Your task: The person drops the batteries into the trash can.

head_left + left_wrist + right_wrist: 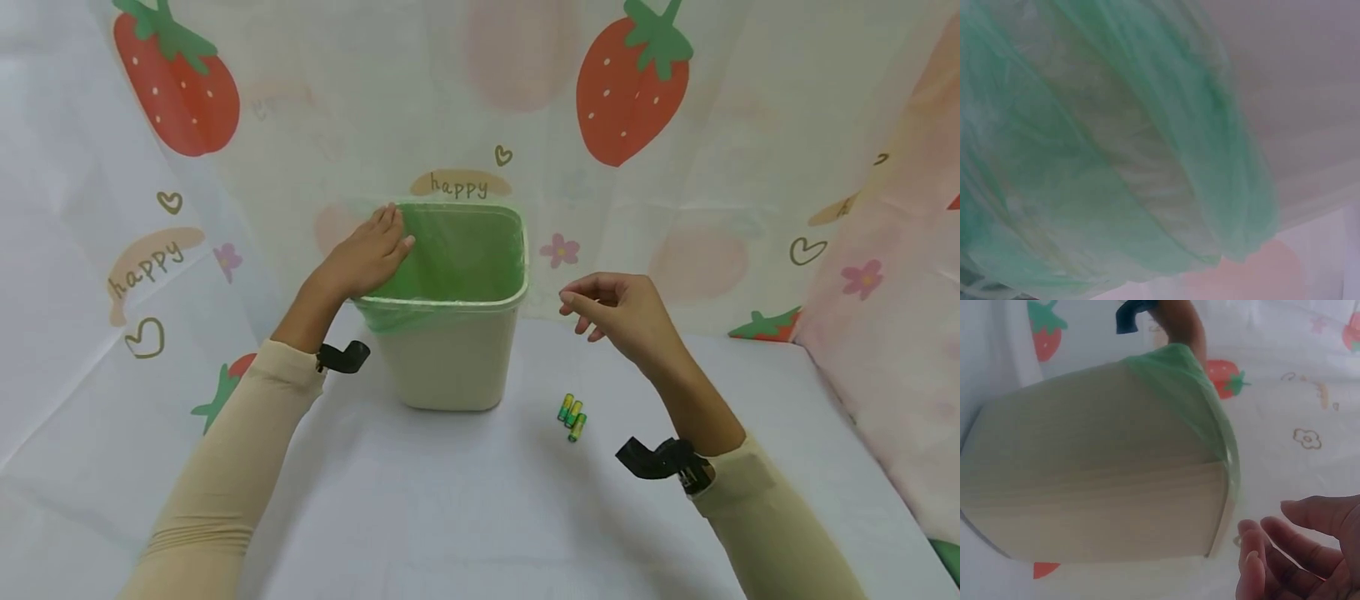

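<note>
A cream waste bin (pixel 453 362) stands upright on the white tabletop, lined with a thin green plastic bag (pixel 465 254). Over the bin's left rim lies my left hand (pixel 371 254), fingers extended along the edge and thumb toward the opening. The left wrist view is filled by folds of the bag (pixel 1097 162) hanging outside the bin. To the right of the bin, my right hand (pixel 618 317) is raised in the air. Its thumb and loosely bent fingers (pixel 1297 544) are apart, with nothing between them in the right wrist view.
Three small green-and-yellow batteries (pixel 573 414) lie close together on the table (pixel 450 500), right of the bin's base. Behind the bin hangs a white cloth (pixel 360 108) printed with strawberries, and more printed cloth (pixel 900 333) borders the right side.
</note>
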The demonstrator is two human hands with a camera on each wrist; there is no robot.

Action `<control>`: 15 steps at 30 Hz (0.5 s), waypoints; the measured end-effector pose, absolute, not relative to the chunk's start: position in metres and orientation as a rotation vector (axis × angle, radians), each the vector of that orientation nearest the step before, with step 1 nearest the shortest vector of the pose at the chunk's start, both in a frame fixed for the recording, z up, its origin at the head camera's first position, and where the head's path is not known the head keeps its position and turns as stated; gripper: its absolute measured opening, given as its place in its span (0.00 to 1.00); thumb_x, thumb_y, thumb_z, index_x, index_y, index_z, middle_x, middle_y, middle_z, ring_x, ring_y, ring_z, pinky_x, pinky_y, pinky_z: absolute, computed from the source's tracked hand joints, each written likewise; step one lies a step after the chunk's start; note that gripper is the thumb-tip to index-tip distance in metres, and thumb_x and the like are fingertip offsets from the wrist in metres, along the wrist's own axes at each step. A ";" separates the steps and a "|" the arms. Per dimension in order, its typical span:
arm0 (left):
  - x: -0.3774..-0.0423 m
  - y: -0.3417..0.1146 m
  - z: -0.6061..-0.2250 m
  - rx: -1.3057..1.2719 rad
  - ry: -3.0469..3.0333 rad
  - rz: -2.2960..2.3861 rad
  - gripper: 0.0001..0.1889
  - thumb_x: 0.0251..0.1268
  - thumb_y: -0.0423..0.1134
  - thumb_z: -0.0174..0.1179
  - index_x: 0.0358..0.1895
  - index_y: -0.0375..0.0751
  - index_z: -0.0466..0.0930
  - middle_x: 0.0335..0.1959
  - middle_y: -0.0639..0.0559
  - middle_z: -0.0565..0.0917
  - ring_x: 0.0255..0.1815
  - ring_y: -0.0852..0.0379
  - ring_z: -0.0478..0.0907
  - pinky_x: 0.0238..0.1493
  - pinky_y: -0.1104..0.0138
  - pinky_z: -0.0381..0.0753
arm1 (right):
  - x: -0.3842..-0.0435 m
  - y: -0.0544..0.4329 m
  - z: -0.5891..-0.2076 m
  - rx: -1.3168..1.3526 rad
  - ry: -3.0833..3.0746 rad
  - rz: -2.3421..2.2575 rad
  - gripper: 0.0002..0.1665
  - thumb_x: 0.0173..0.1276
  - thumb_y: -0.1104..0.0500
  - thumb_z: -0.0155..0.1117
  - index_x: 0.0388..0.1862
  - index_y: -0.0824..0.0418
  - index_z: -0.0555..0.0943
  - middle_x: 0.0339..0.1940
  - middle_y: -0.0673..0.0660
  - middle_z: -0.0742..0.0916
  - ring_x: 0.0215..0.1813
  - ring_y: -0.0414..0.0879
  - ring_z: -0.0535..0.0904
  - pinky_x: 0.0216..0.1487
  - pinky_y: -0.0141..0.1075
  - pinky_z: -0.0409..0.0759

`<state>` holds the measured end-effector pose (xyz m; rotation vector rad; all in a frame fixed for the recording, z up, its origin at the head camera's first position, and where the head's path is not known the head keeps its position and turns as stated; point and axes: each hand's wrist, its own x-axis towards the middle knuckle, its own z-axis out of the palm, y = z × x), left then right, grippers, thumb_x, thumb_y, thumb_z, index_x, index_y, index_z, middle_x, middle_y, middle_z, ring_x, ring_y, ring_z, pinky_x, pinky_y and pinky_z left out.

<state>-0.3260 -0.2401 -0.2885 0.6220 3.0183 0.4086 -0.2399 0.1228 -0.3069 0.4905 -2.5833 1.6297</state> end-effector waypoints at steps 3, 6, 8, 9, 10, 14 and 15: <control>-0.326 -0.241 -0.289 0.624 3.020 0.406 0.36 0.87 0.52 0.27 0.80 0.26 0.30 0.82 0.34 0.31 0.83 0.41 0.26 0.81 0.50 0.33 | -0.236 0.127 -0.318 0.460 -2.577 1.662 0.16 0.72 0.49 0.69 0.47 0.59 0.87 0.38 0.56 0.90 0.33 0.52 0.84 0.33 0.34 0.85; -0.326 -0.241 -0.289 0.632 3.023 0.399 0.37 0.87 0.52 0.26 0.80 0.26 0.30 0.82 0.34 0.31 0.83 0.41 0.26 0.81 0.50 0.33 | -0.232 0.130 -0.328 0.438 -2.570 1.701 0.16 0.72 0.49 0.70 0.47 0.60 0.87 0.38 0.55 0.90 0.34 0.53 0.84 0.33 0.35 0.85; -0.327 -0.241 -0.289 0.636 3.023 0.399 0.37 0.87 0.52 0.26 0.80 0.26 0.30 0.82 0.34 0.31 0.83 0.41 0.26 0.81 0.50 0.33 | -0.230 0.132 -0.335 0.431 -2.576 1.714 0.17 0.71 0.48 0.70 0.47 0.60 0.87 0.38 0.55 0.90 0.34 0.54 0.84 0.33 0.35 0.86; -0.326 -0.241 -0.289 0.636 3.022 0.400 0.37 0.87 0.52 0.26 0.80 0.26 0.30 0.82 0.34 0.31 0.83 0.41 0.26 0.81 0.50 0.33 | -0.230 0.133 -0.339 0.426 -2.580 1.720 0.18 0.71 0.48 0.70 0.47 0.61 0.87 0.38 0.55 0.90 0.34 0.54 0.84 0.33 0.35 0.86; -0.326 -0.240 -0.289 0.635 3.022 0.402 0.37 0.87 0.52 0.26 0.80 0.26 0.30 0.82 0.34 0.31 0.83 0.41 0.26 0.81 0.50 0.33 | -0.229 0.134 -0.342 0.420 -2.586 1.723 0.18 0.71 0.48 0.70 0.47 0.61 0.87 0.38 0.55 0.90 0.34 0.54 0.83 0.33 0.35 0.86; -0.325 -0.240 -0.289 0.633 3.018 0.408 0.36 0.87 0.52 0.27 0.79 0.25 0.30 0.82 0.33 0.31 0.83 0.41 0.26 0.81 0.50 0.33 | -0.227 0.137 -0.357 0.397 -2.600 1.736 0.18 0.72 0.48 0.70 0.48 0.61 0.87 0.38 0.55 0.90 0.33 0.52 0.84 0.33 0.35 0.86; -0.325 -0.240 -0.289 0.633 3.018 0.407 0.36 0.87 0.52 0.27 0.79 0.25 0.31 0.82 0.33 0.31 0.83 0.41 0.26 0.81 0.50 0.33 | -0.227 0.138 -0.361 0.388 -2.603 1.740 0.18 0.72 0.48 0.70 0.47 0.60 0.87 0.38 0.56 0.90 0.33 0.52 0.84 0.33 0.35 0.86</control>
